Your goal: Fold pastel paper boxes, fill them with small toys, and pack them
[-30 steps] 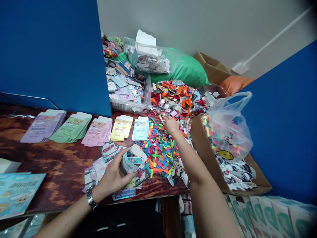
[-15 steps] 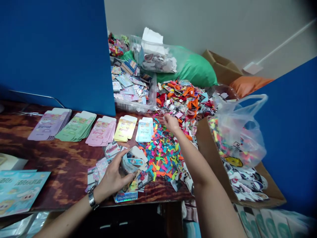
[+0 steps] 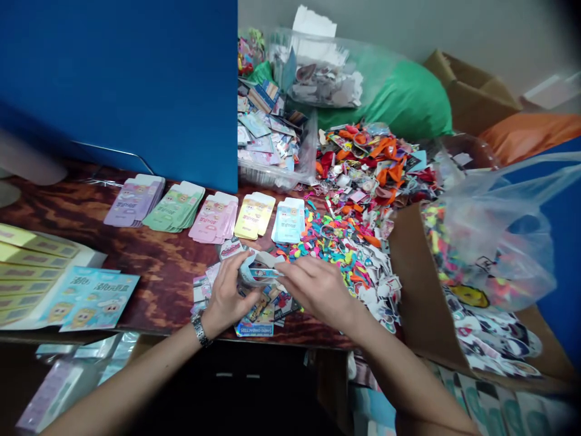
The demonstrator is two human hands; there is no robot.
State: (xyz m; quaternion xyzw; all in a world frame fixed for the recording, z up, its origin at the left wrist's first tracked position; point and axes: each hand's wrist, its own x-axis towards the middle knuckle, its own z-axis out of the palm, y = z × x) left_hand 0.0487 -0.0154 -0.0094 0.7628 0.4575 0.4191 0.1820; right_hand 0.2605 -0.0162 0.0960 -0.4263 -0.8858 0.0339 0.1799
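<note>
My left hand (image 3: 229, 293) grips a small light-blue carton (image 3: 256, 270) with its flap open, held just above the dark wooden table (image 3: 149, 266). My right hand (image 3: 313, 284) is closed at the carton's open end, fingers pinched together; what they hold is hidden. A pile of small bright balloons (image 3: 327, 239) lies just beyond the hands. Loose printed cards (image 3: 254, 315) lie under the hands at the table's front edge.
Flat cartons lie in coloured stacks: purple (image 3: 134, 200), green (image 3: 175, 206), pink (image 3: 213, 217), yellow (image 3: 254, 215), blue (image 3: 288, 219). A cardboard box (image 3: 408, 284) with a clear plastic bag (image 3: 494, 236) stands right. A blue partition (image 3: 136, 85) rises behind; a mixed trinket heap (image 3: 376, 160) lies at the back.
My right hand has come back from the far trinket heap to the carton in my left hand. The view has shifted left and down.
</note>
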